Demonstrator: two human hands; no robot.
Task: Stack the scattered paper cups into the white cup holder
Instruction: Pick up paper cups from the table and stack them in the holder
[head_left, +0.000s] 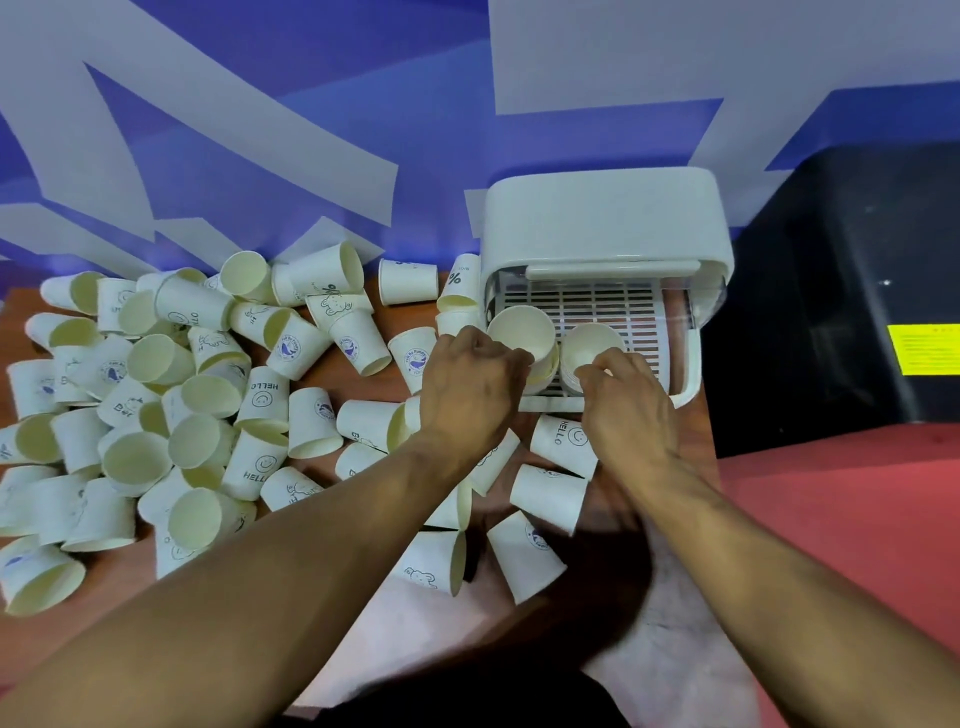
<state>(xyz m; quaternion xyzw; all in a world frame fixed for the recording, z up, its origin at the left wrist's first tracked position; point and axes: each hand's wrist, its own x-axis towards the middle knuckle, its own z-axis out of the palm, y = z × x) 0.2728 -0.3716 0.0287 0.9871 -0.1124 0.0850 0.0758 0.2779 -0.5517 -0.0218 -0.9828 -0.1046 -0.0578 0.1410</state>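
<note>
At the holder (605, 221), the left hand (470, 387) is curling its fingers round a stack (521, 327) inside, the right hand (631, 410) pinching a second stack (589, 345) beside it. Loose cups (171, 395) are littering the table (337, 382).

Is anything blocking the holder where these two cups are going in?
Nothing visible. The white cup holder is open in front; the left hand grips the left paper cup and the right hand the right paper cup, both inside.
</note>
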